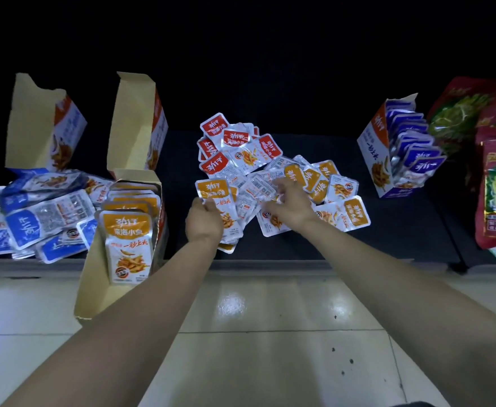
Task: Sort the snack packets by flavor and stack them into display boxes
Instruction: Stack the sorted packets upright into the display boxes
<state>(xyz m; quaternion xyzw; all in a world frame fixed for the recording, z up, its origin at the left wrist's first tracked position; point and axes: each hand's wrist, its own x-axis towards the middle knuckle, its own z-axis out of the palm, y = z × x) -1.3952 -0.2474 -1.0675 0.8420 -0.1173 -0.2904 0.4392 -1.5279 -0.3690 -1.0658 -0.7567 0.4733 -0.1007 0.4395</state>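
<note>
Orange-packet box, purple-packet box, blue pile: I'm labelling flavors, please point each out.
Orange-packet box (pixel 92 289): head view, bare cardboard front flap.
Purple-packet box (pixel 370 148): head view, printed side wall.
Blue pile (pixel 23 227): head view, a top packet's blue label.

Left hand (pixel 204 220), right hand (pixel 292 207) bare; forearms (pixel 141 304) bare; dark garment (pixel 411 404) sliver at bottom edge.

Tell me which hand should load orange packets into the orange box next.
Left. The left hand grips orange packets and is nearer the orange box, which stands to its left; the right hand is over the mixed pile, farther away.
</note>
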